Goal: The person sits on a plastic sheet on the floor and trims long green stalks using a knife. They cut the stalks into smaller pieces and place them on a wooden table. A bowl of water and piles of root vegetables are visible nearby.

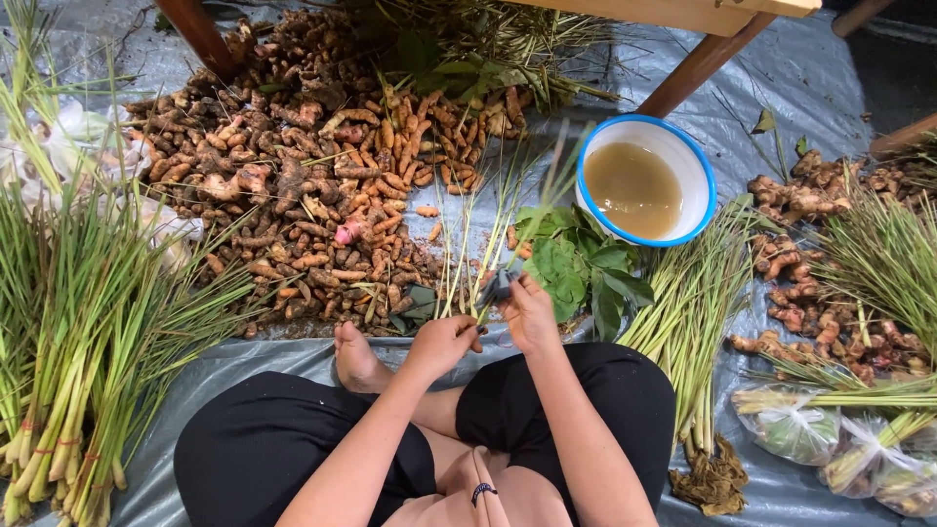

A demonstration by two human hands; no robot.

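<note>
**Stalks held upright between two hands**

Lemongrass bundles (pixel 88 342) lie left, roots (pixel 293 176) beside them. Left hand (pixel 441 342) grips thin stalks (pixel 468 263) (long axis pointing away, toward the roots); right hand (pixel 527 312) pinches a dark tool (pixel 495 288). Bowl (pixel 644 181) right; bare tarp (pixel 781 78) beyond.

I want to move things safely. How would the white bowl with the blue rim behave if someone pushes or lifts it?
The bowl holds cloudy brownish liquid quite near its rim, so it would probably slosh or spill if pushed quickly. It likely feels heavy for its size. The crinkled grey sheet under it may let it slide or tip unevenly.
</note>
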